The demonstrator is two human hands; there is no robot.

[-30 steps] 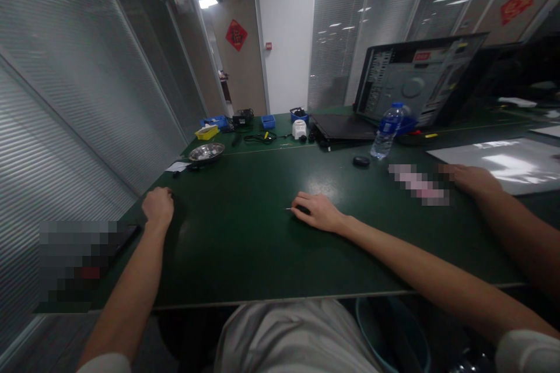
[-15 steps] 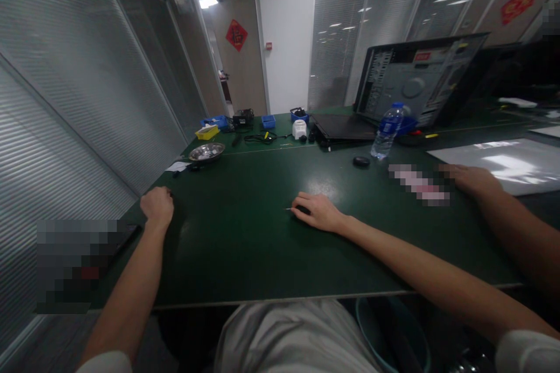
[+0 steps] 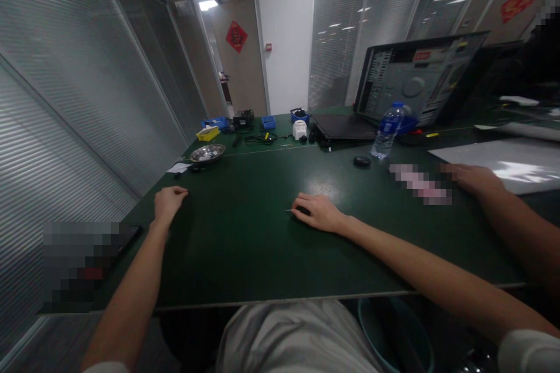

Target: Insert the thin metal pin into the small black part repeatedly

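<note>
A right hand (image 3: 318, 212) lies cupped on a green table (image 3: 245, 245), its fingers covering a small dark tool (image 3: 300, 210) whose thin metal tip pokes out to the left. The left hand (image 3: 168, 203) rests loosely curled and empty. The tool looks light, stiff and slender, best pinched at its dark body. A co-worker's hand (image 3: 475, 179) rests nearby, beside a water bottle (image 3: 387, 130).

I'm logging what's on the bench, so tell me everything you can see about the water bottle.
The water bottle is clear plastic with a blue label around its middle and a pale cap. It stands upright on the green table, far right of centre, just in front of the open computer case. A small dark round object lies near its base. No hand touches it.
</note>
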